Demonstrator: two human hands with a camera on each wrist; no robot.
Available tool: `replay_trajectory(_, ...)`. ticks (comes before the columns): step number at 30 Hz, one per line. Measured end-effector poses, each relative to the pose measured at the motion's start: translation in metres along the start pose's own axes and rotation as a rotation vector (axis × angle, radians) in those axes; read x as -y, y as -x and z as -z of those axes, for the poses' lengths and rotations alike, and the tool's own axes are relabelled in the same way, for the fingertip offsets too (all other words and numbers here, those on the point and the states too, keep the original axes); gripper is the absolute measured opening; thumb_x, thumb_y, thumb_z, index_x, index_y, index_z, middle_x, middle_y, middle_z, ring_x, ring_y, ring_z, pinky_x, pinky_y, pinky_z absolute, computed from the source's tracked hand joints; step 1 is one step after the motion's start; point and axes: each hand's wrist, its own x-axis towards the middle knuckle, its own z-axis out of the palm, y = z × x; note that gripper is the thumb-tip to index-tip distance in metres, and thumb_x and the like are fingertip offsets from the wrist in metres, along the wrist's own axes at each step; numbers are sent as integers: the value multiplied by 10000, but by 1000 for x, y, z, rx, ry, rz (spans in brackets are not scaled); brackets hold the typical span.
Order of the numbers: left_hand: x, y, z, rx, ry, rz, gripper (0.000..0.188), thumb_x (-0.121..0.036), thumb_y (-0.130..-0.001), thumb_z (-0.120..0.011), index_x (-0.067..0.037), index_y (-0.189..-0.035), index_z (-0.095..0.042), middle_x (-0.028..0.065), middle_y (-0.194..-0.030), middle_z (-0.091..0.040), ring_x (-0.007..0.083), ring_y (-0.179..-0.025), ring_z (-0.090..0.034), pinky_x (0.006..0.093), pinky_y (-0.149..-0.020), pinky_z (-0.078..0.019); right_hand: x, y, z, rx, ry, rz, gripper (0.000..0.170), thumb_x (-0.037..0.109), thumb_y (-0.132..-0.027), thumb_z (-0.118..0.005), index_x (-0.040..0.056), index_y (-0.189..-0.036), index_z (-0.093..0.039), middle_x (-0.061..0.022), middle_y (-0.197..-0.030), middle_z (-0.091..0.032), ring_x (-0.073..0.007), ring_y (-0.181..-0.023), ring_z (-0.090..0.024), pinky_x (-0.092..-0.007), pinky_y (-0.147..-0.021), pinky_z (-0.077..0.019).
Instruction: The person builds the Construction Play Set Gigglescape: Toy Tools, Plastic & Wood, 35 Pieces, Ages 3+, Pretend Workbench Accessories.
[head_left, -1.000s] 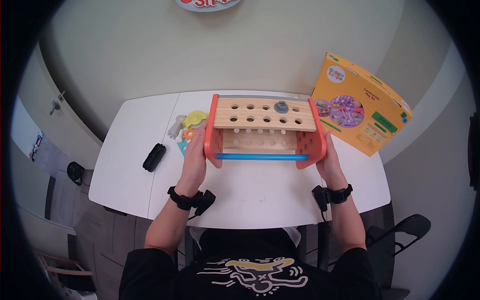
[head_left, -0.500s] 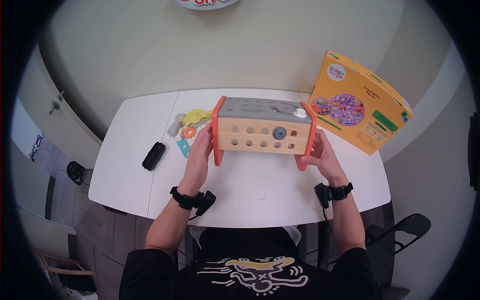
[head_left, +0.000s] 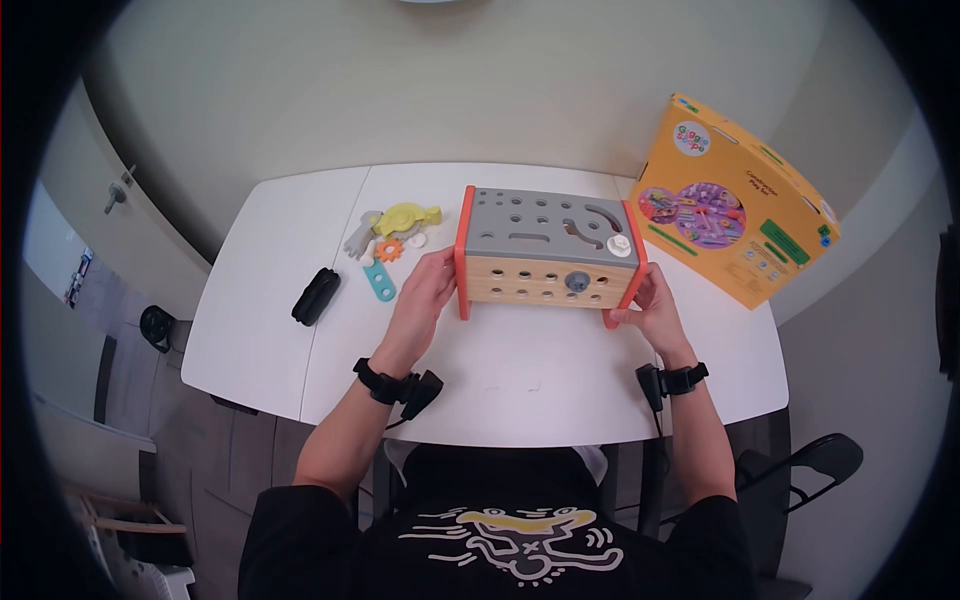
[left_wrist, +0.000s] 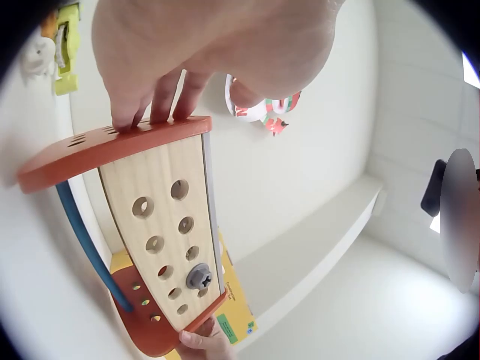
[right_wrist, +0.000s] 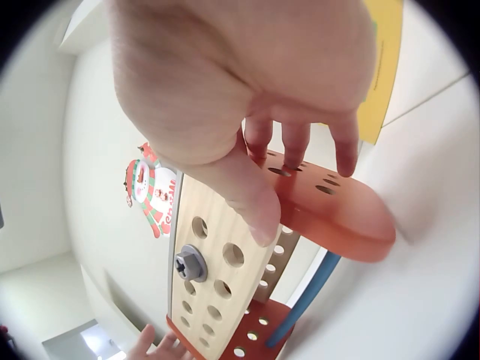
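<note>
Left hand (head_left: 425,287): straight fingers pressed on left end of toy workbench (head_left: 545,252), no wrap. Bench is over the surface (head_left: 560,400), contact unclear. Right hand (head_left: 656,312): thumb and fingers pinch right end. I'd squeeze evenly, ends level.

Red-sided wooden toy bench (head_left: 550,262) is upright; grey panel (head_left: 555,226) uppermost.

Desk (head_left: 500,400) white, rounded corners, 2 seams front to back. Left: black case (head_left: 316,296). Near it, loose cluster: teal strip (head_left: 378,281), orange gear (head_left: 389,250), white piece (head_left: 417,240), grey piece (head_left: 361,235), yellow piece (head_left: 405,219). Middle: toy bench (head_left: 550,248); contact with surface unclear. Right rear: yellow box (head_left: 738,200), on edge.
</note>
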Motion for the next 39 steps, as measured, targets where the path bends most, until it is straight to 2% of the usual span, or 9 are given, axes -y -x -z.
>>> replay_trajectory(9,4,-2,16,45,-179,-8,396,-245,-1116,-393,20,-1383,-517,116,-1408,-558,196,-1355,-509,350,-1177,-372,4,-2,9,14,115,-6,496,-14,-830,-750,65,-1253,-503,-92,-1230,-634,-210,-1192,-607,-436,-1066,-449)
replay_trajectory(12,-5,-11,37,69,-381,-72,312,-214,-1077,-515,3,-1273,-621,92,-1278,-655,173,-1227,-594,318,-1089,-438,15,0,5,-47,206,-87,493,94,-860,-764,57,-1277,-504,-115,-1291,-614,-241,-1231,-586,-460,-1065,-440)
replay_trajectory(16,-27,-25,69,-104,-890,-56,260,-244,-990,-659,-11,-1099,-696,110,-1031,-733,193,-943,-687,323,-869,-532,37,3,-16,-234,422,-30,495,142,-869,-755,41,-1282,-502,-151,-1351,-584,-293,-1284,-548,-478,-1065,-428)
replay_trajectory(19,-32,-37,101,-232,-1296,-90,328,-306,-910,-718,1,-1022,-699,218,-939,-710,333,-847,-697,384,-787,-563,47,1,-39,-499,712,440,433,38,-823,-691,36,-1227,-534,-182,-1311,-582,-368,-1283,-524,-456,-1036,-432)
replay_trajectory(20,-28,-41,112,-235,-1300,-87,328,-306,-910,-718,1,-1022,-699,218,-939,-710,333,-847,-697,384,-787,-563,54,1,-49,-496,707,440,433,38,-823,-691,36,-1227,-534,-182,-1311,-582,-368,-1283,-524,-456,-1036,-432)
replay_trajectory(22,-20,-48,129,-318,-1595,-119,337,-302,-891,-725,17,-993,-688,213,-940,-707,361,-878,-694,438,-799,-565,65,3,-72,-431,791,818,342,-1,-785,-682,36,-1115,-599,-179,-1239,-612,-362,-1196,-567,-439,-990,-459)
replay_trajectory(25,-13,-54,139,-316,-1672,-60,331,-290,-871,-732,22,-972,-679,224,-950,-700,369,-912,-692,467,-813,-562,75,0,-118,-125,664,979,234,-25,-753,-670,29,-980,-645,-128,-1114,-657,-324,-1012,-638,-419,-875,-523)
replay_trajectory(32,-3,-65,146,-338,-1715,-4,297,-267,-852,-740,1,-969,-684,212,-867,-715,375,-839,-715,453,-759,-596,40,-28,-233,349,605,655,325,79,-825,-669,5,-1137,-619,-154,-1129,-630,-340,-1047,-623,-431,-887,-533)
replay_trajectory(39,7,-72,162,-381,-1730,4,243,-224,-815,-741,-20,-934,-684,209,-832,-723,390,-823,-720,464,-744,-596,5,-94,-304,344,890,401,393,204,-843,-661,-18,-1165,-623,-184,-1157,-628,-353,-1080,-596,-484,-905,-505)
